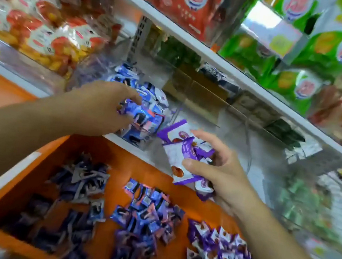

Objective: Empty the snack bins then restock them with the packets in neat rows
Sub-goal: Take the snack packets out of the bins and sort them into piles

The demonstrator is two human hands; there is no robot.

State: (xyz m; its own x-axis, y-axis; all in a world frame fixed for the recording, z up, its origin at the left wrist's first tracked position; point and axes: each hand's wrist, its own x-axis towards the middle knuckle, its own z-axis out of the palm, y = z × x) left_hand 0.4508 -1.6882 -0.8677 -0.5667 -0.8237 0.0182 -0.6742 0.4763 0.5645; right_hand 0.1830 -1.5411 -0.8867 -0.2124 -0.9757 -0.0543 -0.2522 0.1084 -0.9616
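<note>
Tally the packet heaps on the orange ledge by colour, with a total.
Dark grey heap: 1
Blue heap: 1
Purple-and-white heap: 1
Total: 3
Not counted: the blue packets gripped by the left hand, and the purple-and-white packets gripped by the right hand.

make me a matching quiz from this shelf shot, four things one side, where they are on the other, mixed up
Things:
1. left hand
2. right hand
3. green bags
4. dark packets

Places:
A. top shelf, right
B. left heap on the orange surface
C. reaching onto blue packets in the clear bin
D. gripping purple-and-white packets

Pairs: 1-C, 2-D, 3-A, 4-B
</note>
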